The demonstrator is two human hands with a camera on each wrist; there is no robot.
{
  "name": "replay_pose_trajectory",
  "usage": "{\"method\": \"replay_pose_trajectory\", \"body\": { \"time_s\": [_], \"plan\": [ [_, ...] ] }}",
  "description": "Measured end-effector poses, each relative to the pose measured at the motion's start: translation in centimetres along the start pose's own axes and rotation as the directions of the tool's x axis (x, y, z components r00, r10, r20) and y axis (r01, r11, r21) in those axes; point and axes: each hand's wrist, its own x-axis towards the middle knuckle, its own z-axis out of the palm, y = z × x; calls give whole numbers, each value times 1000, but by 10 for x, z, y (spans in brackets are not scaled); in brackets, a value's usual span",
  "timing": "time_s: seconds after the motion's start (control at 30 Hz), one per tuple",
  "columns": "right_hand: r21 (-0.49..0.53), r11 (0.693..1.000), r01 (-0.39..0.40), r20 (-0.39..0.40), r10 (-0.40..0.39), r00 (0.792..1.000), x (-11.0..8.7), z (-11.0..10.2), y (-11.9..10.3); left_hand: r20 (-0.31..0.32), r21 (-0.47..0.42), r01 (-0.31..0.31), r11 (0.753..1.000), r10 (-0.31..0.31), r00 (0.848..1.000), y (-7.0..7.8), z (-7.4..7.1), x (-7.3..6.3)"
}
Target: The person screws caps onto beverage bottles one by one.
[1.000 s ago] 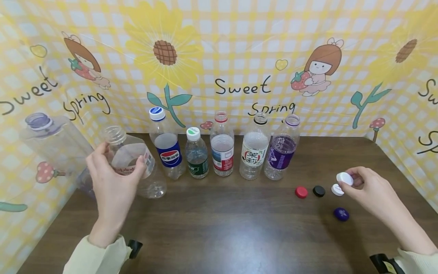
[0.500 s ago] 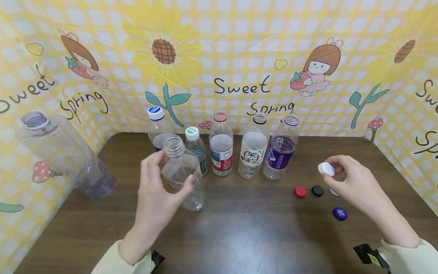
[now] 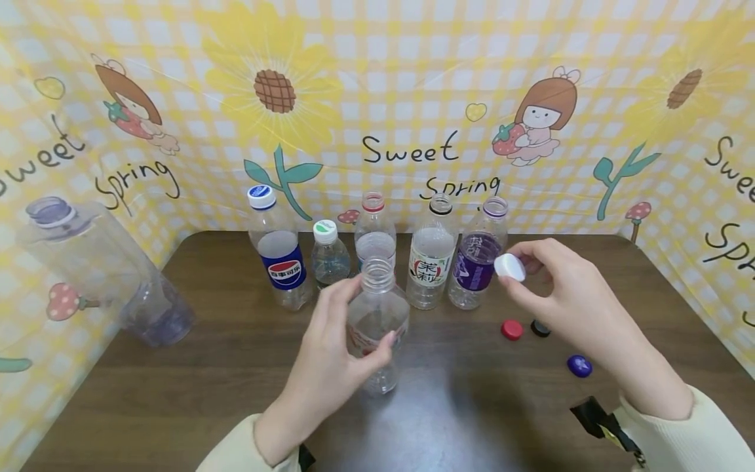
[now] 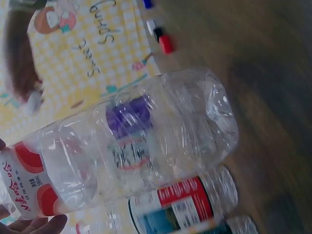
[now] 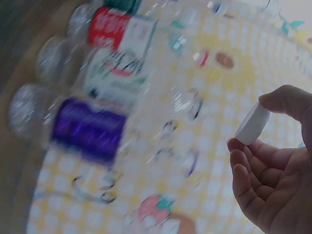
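Note:
In the head view my left hand (image 3: 330, 370) grips a clear, uncapped plastic bottle (image 3: 377, 311) around its upper body, in front of the row of bottles. The same bottle (image 4: 195, 122) fills the left wrist view, with its red-and-white label (image 4: 30, 180) close to the fingers. A white bottle cap (image 3: 510, 267) is pinched between thumb and fingers of my right hand (image 3: 566, 298), to the right of the bottle's open mouth and apart from it. The right wrist view shows that cap (image 5: 253, 124) edge-on.
Behind stand a capped Pepsi bottle (image 3: 284, 269), a small green-white-capped bottle (image 3: 329, 262), and open bottles with jasmine (image 3: 430, 265) and purple (image 3: 476, 262) labels. A large tinted bottle (image 3: 112, 269) leans at left. Red (image 3: 512, 330), black (image 3: 539, 328) and blue (image 3: 580, 366) caps lie right.
My left hand has carried the clear bottle from the left side to the middle front. My right hand has moved left with the white cap, away from the loose caps.

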Motion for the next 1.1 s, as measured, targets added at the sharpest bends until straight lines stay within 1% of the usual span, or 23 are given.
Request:
{"method": "replay_pose_trajectory", "body": {
  "time_s": [0.07, 0.13, 0.27, 0.37, 0.43, 0.5, 0.57, 0.67, 0.8, 0.97, 1.1],
  "plan": [
    [11, 999, 52, -7, -52, 999, 3, 0, -13, 23, -20, -1, 1000, 2, 1000, 5, 4, 0],
    [17, 995, 97, -7, -97, 995, 5, 0, -26, 48, -35, 10, 999, -9, 999, 9, 9, 0],
    [26, 984, 178, 10, -178, 984, 8, 1, -43, 109, -52, 36, 998, -30, 994, 15, 16, -2],
    [35, 966, 257, 20, -258, 966, 12, 4, -49, 139, -51, 45, 998, -37, 990, 17, 20, -3],
    [41, 951, 307, 26, -308, 951, 14, 6, -50, 145, -51, 45, 998, -38, 989, 18, 22, -4],
    [45, 941, 336, 34, -338, 941, 15, 7, -52, 145, -54, 43, 998, -35, 989, 18, 24, -4],
    [47, 935, 351, 45, -353, 934, 16, 8, -53, 141, -55, 35, 998, -27, 990, 19, 25, -5],
    [50, 934, 354, 68, -357, 932, 17, 10, -54, 134, -61, 25, 998, -16, 991, 19, 27, -5],
    [33, 928, 372, 77, -373, 925, 18, 12, -56, 131, -67, 15, 998, -6, 991, 20, 30, -5],
    [27, 912, 408, 77, -409, 909, 19, 11, -55, 154, -73, 25, 997, -13, 988, 23, 33, -6],
    [40, 903, 428, 119, -430, 895, 20, 10, -55, 175, -81, 42, 996, -27, 984, 24, 34, -7]
  ]
}}
